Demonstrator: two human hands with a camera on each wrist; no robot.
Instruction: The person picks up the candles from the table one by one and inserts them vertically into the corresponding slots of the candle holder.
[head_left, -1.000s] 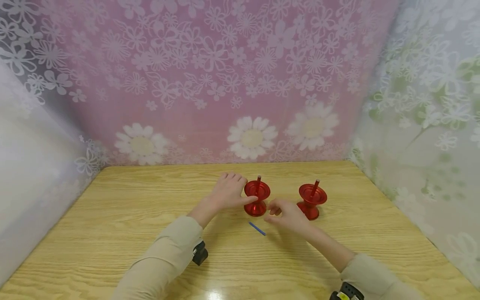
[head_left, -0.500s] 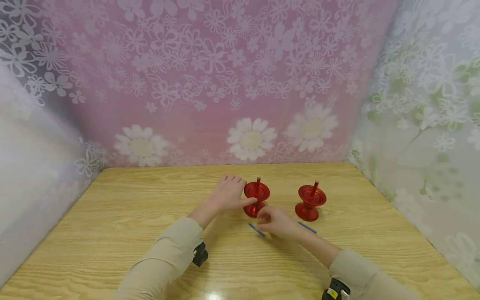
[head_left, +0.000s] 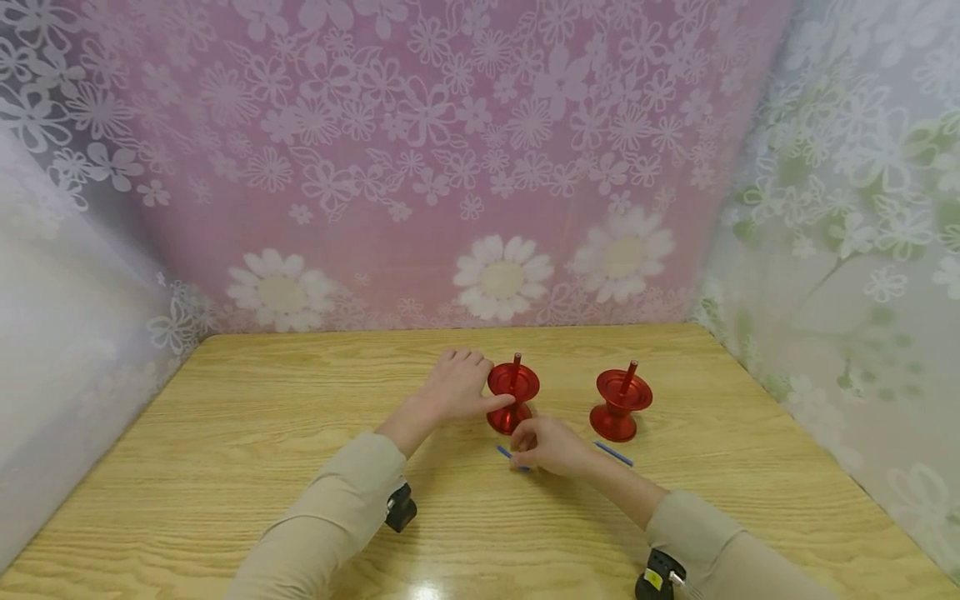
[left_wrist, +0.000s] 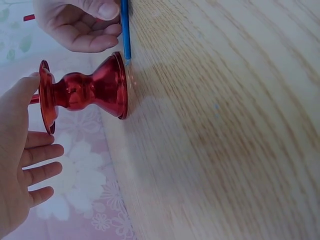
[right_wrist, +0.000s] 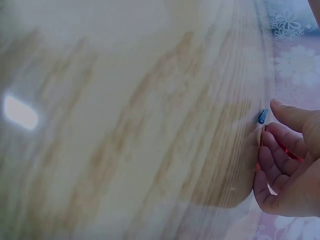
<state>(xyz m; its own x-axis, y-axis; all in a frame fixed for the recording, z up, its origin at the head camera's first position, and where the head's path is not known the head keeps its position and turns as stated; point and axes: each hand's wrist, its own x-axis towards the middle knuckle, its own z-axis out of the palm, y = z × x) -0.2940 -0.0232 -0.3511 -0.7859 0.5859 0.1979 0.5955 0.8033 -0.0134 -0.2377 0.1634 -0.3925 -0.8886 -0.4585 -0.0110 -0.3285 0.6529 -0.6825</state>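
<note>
My left hand [head_left: 461, 387] rests beside the left red candle holder [head_left: 513, 383], a shiny dish on a waisted foot with an upright red tube. In the left wrist view, the thumb [left_wrist: 27, 85] touches the dish rim and the other fingers extend loosely past it. In front of that holder, my right hand [head_left: 551, 446] is over a thin blue stick [head_left: 504, 452] on the table. The right wrist view shows the blue stick [right_wrist: 263, 116] between thumb and forefinger, with a gap around it. Part of the stick is hidden by the fingers.
A matching red candle holder [head_left: 618, 404] stands to the right. Another blue stick [head_left: 613, 453] lies in front of it on the wood-grain table [head_left: 300, 417]. Flowered cloth walls [head_left: 375, 208] rise at the back and sides.
My right hand has moved left and down from between the holders to the left blue stick, uncovering the right stick. My left hand has stayed at its holder.
</note>
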